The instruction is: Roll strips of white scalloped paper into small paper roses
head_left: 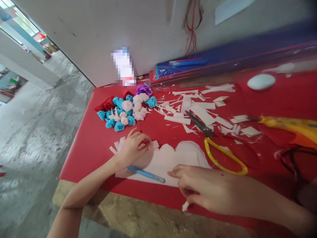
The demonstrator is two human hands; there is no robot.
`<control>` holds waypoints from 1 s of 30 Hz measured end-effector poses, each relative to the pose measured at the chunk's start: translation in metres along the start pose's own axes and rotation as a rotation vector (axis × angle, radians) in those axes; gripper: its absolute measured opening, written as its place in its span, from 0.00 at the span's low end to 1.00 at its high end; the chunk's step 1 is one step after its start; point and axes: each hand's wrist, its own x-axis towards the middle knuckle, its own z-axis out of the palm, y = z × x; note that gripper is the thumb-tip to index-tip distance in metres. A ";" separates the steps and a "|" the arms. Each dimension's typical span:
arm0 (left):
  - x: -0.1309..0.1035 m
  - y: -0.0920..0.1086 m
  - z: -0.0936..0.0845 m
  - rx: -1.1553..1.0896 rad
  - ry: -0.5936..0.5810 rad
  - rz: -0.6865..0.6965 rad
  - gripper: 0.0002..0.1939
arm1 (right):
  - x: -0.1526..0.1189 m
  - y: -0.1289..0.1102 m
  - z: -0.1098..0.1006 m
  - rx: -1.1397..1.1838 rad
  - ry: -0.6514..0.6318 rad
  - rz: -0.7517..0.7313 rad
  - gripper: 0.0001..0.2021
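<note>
Over the left end of a large white paper sheet (158, 165) with a scalloped top edge, my left hand (133, 147) pinches a small white paper strip (155, 144) between thumb and fingers. Fringe-like paper strips (116, 146) stick out behind that hand. A blue pen (146, 174) lies across the sheet between my hands. At the sheet's lower right, my right hand (203, 186) is curled, its index finger reaching onto the paper. A twisted white paper piece (185, 206) pokes out under its thumb; the rest of it is hidden.
Blue, white, red and purple paper flowers (123, 110) cluster at the back left. Scissors (218, 145) with yellow handles lie near white paper scraps (198, 109). A yellow glue gun (289, 125) and a white egg-shaped object (261, 82) are to the right. A phone (124, 66) leans against the wall.
</note>
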 end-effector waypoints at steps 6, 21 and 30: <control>0.005 0.002 -0.003 -0.118 -0.003 -0.076 0.10 | 0.005 0.007 0.003 0.059 -0.039 0.015 0.06; 0.005 0.004 -0.004 -0.171 -0.022 -0.082 0.08 | 0.056 0.008 -0.019 0.316 0.050 -0.043 0.08; 0.002 -0.003 0.005 -0.109 -0.034 -0.068 0.08 | 0.057 0.005 -0.022 0.401 0.055 -0.005 0.08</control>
